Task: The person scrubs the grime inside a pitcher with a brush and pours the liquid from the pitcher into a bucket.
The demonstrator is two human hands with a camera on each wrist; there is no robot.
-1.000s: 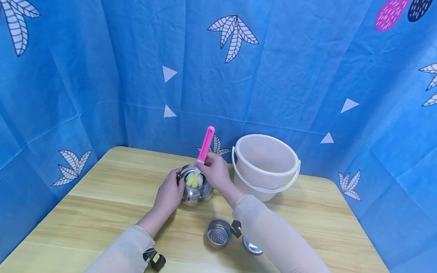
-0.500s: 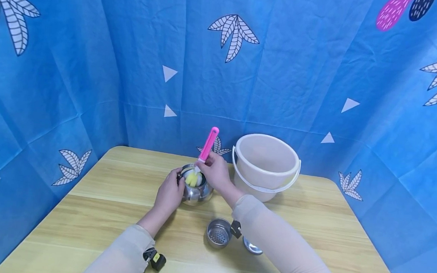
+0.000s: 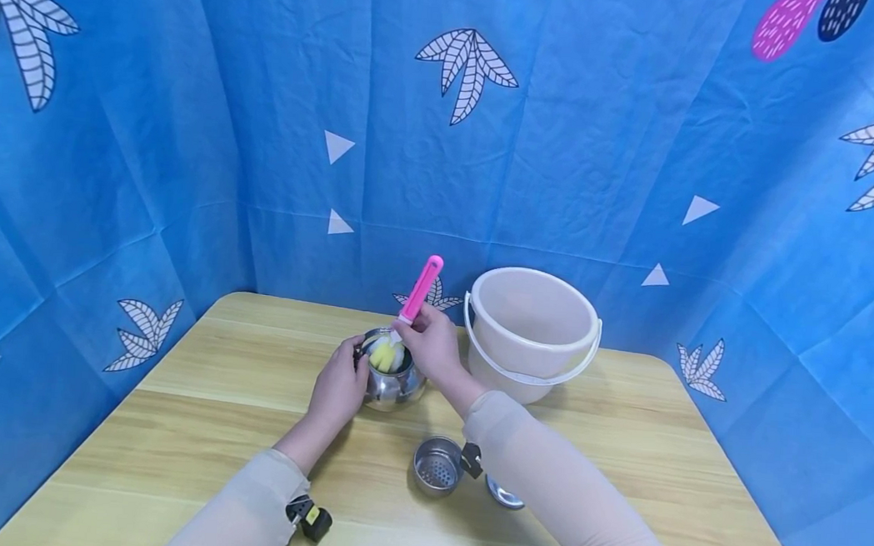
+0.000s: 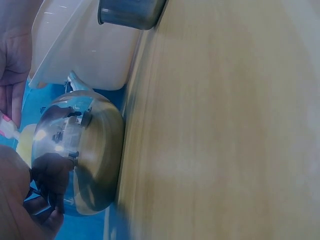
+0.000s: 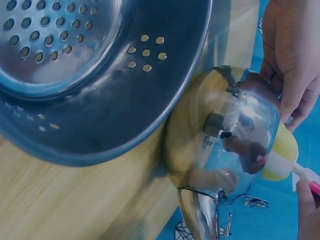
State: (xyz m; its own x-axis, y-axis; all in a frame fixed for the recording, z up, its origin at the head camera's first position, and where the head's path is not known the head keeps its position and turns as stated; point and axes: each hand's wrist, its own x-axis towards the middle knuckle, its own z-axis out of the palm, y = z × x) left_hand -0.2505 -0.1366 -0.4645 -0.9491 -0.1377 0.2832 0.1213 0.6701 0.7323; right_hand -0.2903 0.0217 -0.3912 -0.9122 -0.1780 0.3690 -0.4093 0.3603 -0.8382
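Note:
A shiny steel teapot [image 3: 392,394] stands upright at the back of the table, its spout showing in both wrist views. My left hand [image 3: 341,380] grips its left side, thumb near the rim; the handle there is mostly hidden. With my right hand [image 3: 433,344] I pinch a sponge brush [image 3: 423,289] near its neck, below the pink handle. The brush's yellow-and-white sponge head [image 3: 384,356] sits in the teapot's mouth, the handle leaning up and right.
A perforated steel strainer cup [image 3: 437,468] lies nearer on the table [image 3: 194,442]. Beside it a shiny round lid [image 3: 504,493] is partly hidden by my right sleeve. A white bucket [image 3: 530,345] with its bail lowered stands at the back right, before a blue curtain [image 3: 428,181].
The brush handle's top end has swung steadily to the right, so the brush leans more, and its sponge has turned a little in the mouth. My left hand and the teapot stay in place.

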